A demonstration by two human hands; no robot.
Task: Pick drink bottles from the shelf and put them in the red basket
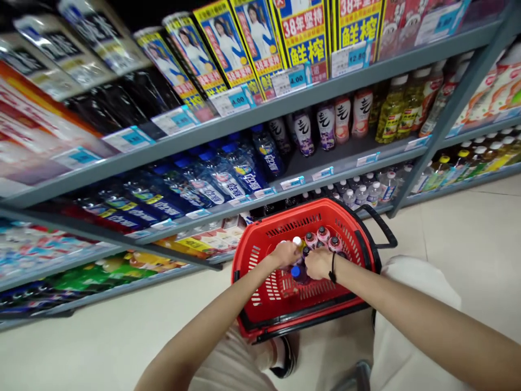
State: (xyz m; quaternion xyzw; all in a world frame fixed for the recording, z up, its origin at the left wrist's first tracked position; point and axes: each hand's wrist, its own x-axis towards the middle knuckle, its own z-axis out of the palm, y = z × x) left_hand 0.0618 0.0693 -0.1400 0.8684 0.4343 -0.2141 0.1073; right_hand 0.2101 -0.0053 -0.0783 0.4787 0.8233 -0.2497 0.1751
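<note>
A red shopping basket [260, 255] with black handles stands on the floor in front of me. Several bottles with pink caps [323, 234] stand upright in its far right corner. Both my hands are inside the basket among the bottles. My left hand [285, 253] is closed around a bottle with a white cap [297, 241]. My right hand [318, 263], with a black band at the wrist, is curled around a bottle with a blue cap [296, 271]. The fingers of both hands are mostly hidden from above.
Grey shelves [285, 106] run along the left and back, stocked with blue-capped bottles [228, 174], small drink bottles [342, 117], yellow bottles [401, 106] and boxed goods. Price tags line the shelf edges. A pale tiled floor [468, 244] lies to the right. My knees and a shoe show below.
</note>
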